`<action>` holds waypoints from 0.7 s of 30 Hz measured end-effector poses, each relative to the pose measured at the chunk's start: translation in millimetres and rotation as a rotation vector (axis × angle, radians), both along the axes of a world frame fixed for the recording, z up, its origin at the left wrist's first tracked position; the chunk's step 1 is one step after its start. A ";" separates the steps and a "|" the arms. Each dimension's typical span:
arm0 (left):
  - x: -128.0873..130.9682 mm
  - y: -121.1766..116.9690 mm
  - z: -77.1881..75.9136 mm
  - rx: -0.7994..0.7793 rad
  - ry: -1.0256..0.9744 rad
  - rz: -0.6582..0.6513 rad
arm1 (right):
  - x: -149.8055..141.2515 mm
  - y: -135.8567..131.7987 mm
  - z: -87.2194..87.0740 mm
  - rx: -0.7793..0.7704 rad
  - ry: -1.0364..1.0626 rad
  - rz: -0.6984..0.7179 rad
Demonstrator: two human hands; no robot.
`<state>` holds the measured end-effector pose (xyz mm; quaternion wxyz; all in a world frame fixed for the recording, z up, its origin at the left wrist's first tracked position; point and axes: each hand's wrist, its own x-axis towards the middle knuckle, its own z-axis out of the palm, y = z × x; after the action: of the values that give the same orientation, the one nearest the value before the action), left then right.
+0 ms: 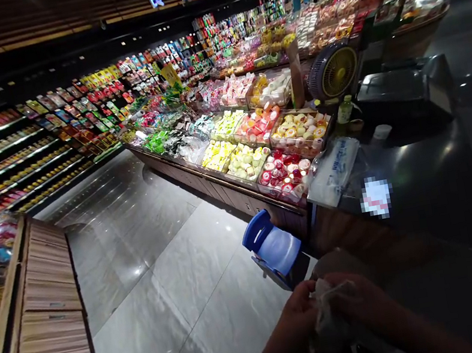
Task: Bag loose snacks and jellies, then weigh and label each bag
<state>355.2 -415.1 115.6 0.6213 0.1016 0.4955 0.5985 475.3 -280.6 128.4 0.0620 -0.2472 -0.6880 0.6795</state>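
Note:
Low in the view, my left hand point(298, 316) and my right hand point(353, 297) meet in dim light. Between them is a thin, crumpled, translucent plastic bag point(325, 314), its loose end hanging below my fingers. The left fingers pinch one edge of it. My right fingers are curled against the other side, partly covered by the plastic and in shadow. Whether anything is inside the bag I cannot make out. Just beyond my hands stands a small blue chair point(278, 248) on the tiled floor.
A dark counter point(440, 195) at the right carries a roll of plastic bags point(335, 168), a green bottle point(345, 109) and a fan point(334, 71). Beside it, bins of wrapped snacks point(285, 172) fill a display. Another wooden display point(48, 331) borders the grey floor point(184, 295) at left.

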 end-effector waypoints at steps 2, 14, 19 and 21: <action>3.9 11.8 10.6 0.143 -0.049 -0.071 | 11.9 20.2 0.7 -0.041 -0.003 -0.038; 164.1 176.3 47.3 0.141 1.110 -0.275 | 173.6 201.7 31.3 -0.208 0.043 0.081; 259.6 287.9 31.0 0.201 1.076 -0.163 | 261.6 308.9 40.5 -0.104 0.036 0.017; 288.0 328.0 29.5 0.200 0.993 -0.189 | 291.5 345.6 38.9 -0.019 0.021 -0.050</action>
<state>643.3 -87.1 145.0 0.3497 0.4769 0.6598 0.4635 766.8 65.0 167.3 0.0838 -0.2578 -0.6744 0.6868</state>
